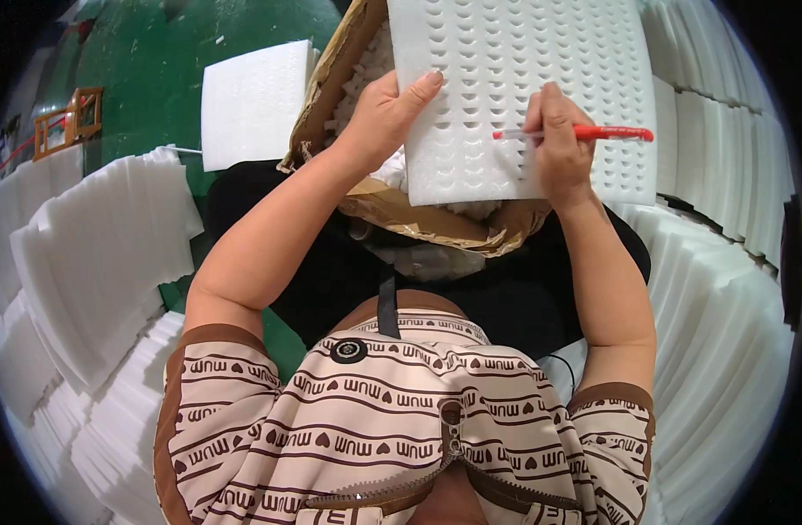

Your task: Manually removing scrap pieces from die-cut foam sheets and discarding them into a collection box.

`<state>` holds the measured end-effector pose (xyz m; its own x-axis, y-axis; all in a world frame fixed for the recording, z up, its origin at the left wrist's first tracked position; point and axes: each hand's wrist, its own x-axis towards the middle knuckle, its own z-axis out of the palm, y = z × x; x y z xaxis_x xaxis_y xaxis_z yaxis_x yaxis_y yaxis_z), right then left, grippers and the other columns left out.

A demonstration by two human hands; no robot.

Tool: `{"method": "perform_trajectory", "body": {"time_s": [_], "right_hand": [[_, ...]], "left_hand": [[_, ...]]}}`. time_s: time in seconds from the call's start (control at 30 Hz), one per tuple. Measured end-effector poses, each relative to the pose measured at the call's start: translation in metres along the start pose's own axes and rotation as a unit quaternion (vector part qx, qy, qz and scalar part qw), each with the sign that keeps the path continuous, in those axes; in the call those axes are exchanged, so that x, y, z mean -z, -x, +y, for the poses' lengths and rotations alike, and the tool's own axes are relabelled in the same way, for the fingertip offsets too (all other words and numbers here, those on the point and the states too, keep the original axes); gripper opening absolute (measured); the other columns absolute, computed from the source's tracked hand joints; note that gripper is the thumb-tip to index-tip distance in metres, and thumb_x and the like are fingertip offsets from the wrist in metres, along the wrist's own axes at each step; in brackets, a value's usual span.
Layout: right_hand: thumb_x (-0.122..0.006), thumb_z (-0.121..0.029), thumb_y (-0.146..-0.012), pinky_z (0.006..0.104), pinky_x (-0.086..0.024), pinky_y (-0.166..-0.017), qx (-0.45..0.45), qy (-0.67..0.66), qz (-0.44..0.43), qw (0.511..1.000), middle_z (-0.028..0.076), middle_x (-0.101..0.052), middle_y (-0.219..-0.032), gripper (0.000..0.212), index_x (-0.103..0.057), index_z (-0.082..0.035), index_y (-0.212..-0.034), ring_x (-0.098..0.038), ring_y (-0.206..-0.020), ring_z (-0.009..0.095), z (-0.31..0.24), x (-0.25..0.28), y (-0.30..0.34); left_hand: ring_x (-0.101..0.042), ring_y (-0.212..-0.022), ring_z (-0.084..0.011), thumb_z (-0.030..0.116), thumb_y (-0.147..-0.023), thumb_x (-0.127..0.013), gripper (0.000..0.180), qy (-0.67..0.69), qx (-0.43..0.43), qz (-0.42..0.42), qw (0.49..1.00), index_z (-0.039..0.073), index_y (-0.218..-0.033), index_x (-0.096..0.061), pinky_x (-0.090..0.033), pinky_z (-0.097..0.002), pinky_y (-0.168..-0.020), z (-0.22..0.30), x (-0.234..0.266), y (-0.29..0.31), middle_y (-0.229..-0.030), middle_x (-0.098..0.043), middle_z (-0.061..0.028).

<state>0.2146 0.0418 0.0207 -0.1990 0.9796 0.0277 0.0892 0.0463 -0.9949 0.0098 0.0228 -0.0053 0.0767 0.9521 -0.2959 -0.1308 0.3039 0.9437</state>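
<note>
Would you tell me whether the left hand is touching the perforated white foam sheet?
Touching. The head view shows the left hand gripping the foam sheet's left edge, thumb pressed flat on its face.

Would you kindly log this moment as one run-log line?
left hand: holds foam sheet edge | right hand: grips red pen, tip on sheet | below: open cardboard box | sides: white foam stacks

Green floor (147, 61) carries stacked white foam sheets (95, 254); beyond the stack lies one white foam panel (252, 101) and a small orange rack (69, 118).
</note>
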Motion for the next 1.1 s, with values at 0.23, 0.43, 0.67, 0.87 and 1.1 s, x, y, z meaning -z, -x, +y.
{"method": "perform_trajectory", "body": {"time_s": [0.23,0.43,0.67,0.87,1.1], "right_hand": [[-0.045,-0.012,-0.091,0.0240,-0.028,-0.052,0.224,0.044,-0.105,0.968,0.001,-0.044,-0.060,0.032,-0.046,-0.006,-0.060,-0.034,-0.056,0.010,0.016,-0.015,0.000],[-0.054,-0.007,-0.083,0.0270,-0.031,-0.043,0.212,0.101,-0.054,0.970,0.001,-0.043,-0.054,0.023,-0.050,-0.007,-0.061,-0.037,-0.046,0.015,0.015,-0.007,-0.008],[-0.054,-0.008,-0.085,0.0266,-0.032,-0.045,0.233,0.359,-0.054,0.902,0.000,-0.045,-0.054,0.026,-0.051,-0.007,-0.059,-0.040,-0.047,0.014,0.022,-0.006,-0.001],[-0.052,-0.010,-0.086,0.0260,-0.034,-0.048,0.095,0.141,-0.045,0.984,0.001,-0.048,-0.056,0.027,-0.052,-0.006,-0.060,-0.041,-0.050,0.013,0.004,-0.002,-0.001],[-0.053,-0.012,-0.088,0.0267,-0.036,-0.050,0.247,0.181,-0.074,0.949,0.002,-0.052,-0.060,0.028,-0.052,-0.006,-0.061,-0.045,-0.054,0.012,0.009,-0.035,0.006]], "left_hand": [[-0.062,-0.068,-0.0156,0.028,-0.091,-0.058,0.034,0.024,-0.042,0.000,0.999,-0.004,-0.102,-0.056,-0.053,-0.0245,-0.058,-0.006,-0.008,-0.002,-0.085,-0.064,-0.0127],[-0.063,-0.068,-0.0151,0.027,-0.091,-0.059,0.032,0.033,-0.024,0.002,0.999,-0.003,-0.101,-0.056,-0.053,-0.0240,-0.058,-0.007,-0.006,-0.003,-0.084,-0.064,-0.0120],[-0.059,-0.066,-0.0123,0.030,-0.092,-0.058,0.034,0.085,-0.015,-0.018,0.996,-0.002,-0.103,-0.056,-0.051,-0.0220,-0.057,-0.007,-0.011,0.001,-0.083,-0.061,-0.0079],[-0.058,-0.065,-0.0109,0.029,-0.092,-0.057,0.032,0.042,-0.018,-0.008,0.999,-0.001,-0.101,-0.057,-0.049,-0.0208,-0.055,-0.003,-0.008,-0.002,-0.083,-0.062,-0.0079],[-0.057,-0.064,-0.0102,0.028,-0.092,-0.057,0.030,-0.014,-0.082,0.008,0.996,-0.001,-0.099,-0.058,-0.047,-0.0205,-0.053,-0.009,-0.018,0.000,-0.083,-0.062,-0.0078]]}}
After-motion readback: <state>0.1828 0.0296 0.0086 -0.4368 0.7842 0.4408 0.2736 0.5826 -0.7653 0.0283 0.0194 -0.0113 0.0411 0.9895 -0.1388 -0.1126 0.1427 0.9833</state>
